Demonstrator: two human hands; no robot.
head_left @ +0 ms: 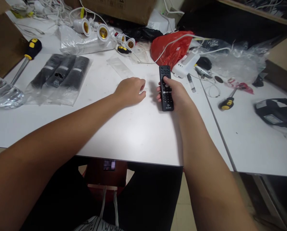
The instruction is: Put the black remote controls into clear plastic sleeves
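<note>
My right hand (179, 93) is wrapped round a black remote control (167, 101), its thumb lying on the upper buttons. The remote's button side faces up, and its long axis points away from me. My left hand (131, 91) rests on the white table (134, 134) with the fingers curled in, and nothing shows in it. A flat clear plastic sleeve (120, 67) lies just beyond the left hand. Farther left are black items in clear bags (64, 72), side by side.
White lamp sockets (103, 32) with cables lie at the back left, near a long screwdriver (33, 48). Behind the remote are a red plastic bag (171, 48) and a white power strip (186, 64). A short screwdriver (227, 103) and clear plastic wrap (237, 61) lie right.
</note>
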